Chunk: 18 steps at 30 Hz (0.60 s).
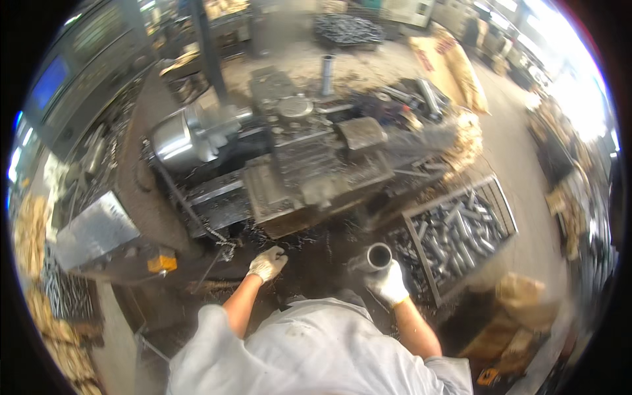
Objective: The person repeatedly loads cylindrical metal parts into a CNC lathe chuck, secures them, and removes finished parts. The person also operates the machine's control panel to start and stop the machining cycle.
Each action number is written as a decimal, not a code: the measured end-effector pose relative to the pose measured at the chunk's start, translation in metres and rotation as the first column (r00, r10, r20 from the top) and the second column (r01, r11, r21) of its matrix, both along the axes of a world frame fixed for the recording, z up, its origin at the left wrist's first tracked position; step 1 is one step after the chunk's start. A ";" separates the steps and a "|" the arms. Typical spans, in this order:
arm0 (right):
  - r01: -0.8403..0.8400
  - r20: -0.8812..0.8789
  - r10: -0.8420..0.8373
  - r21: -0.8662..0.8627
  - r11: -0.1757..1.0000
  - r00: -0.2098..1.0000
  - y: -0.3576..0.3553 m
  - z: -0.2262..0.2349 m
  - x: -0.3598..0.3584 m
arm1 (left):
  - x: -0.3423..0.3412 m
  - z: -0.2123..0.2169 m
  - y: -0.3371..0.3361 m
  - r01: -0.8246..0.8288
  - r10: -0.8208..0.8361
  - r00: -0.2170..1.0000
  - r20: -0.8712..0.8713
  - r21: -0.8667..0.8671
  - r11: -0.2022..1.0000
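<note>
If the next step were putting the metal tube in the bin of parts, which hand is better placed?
Likely the right hand: its grip is on the metal tube, close beside the bin. The left hand is farther off, with no object visible in it.

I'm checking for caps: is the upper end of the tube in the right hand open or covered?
Open: the tube shows a bright rim around a dark hollow there, no cap.
</note>
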State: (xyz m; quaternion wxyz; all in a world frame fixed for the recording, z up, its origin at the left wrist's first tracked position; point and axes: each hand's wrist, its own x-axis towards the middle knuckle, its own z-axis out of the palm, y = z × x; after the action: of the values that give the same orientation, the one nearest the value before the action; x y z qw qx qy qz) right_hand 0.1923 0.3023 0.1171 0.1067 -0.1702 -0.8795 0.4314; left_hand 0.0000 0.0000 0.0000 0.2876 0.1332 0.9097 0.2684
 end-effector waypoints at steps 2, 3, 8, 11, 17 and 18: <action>-0.145 0.122 0.147 -0.028 0.989 0.982 0.009 0.015 -0.061 | 0.009 -0.041 -0.055 -0.289 0.292 0.956 -0.005 0.135 0.948; -0.210 0.120 0.213 -0.041 0.977 0.970 0.011 0.020 -0.094 | 0.015 -0.059 -0.080 -0.460 0.452 0.888 0.082 0.168 0.872; -0.319 0.154 0.310 0.043 0.947 0.938 0.021 0.029 -0.219 | 0.059 -0.098 -0.178 -0.910 0.877 0.160 0.453 0.411 -0.047; -0.394 -0.013 0.394 -0.024 0.919 0.919 0.030 0.011 -0.260 | 0.053 -0.081 -0.208 -0.899 0.970 -0.200 -0.139 0.421 -0.125; -0.546 0.168 0.527 0.088 0.834 0.833 0.056 0.024 -0.286 | 0.011 -0.049 -0.240 -0.843 0.801 -0.305 -0.516 0.538 0.025; -0.628 0.097 0.621 0.166 0.760 0.778 0.068 0.033 -0.294 | 0.007 -0.048 -0.247 -0.859 0.789 -0.273 -0.550 0.509 0.057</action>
State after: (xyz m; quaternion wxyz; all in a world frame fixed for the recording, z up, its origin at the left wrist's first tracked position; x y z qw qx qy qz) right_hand -0.1017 0.3704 0.1498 -0.0432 0.1357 -0.9244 0.3538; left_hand 0.0071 -0.2467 -0.0484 -0.3772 -0.4459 0.7672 0.2654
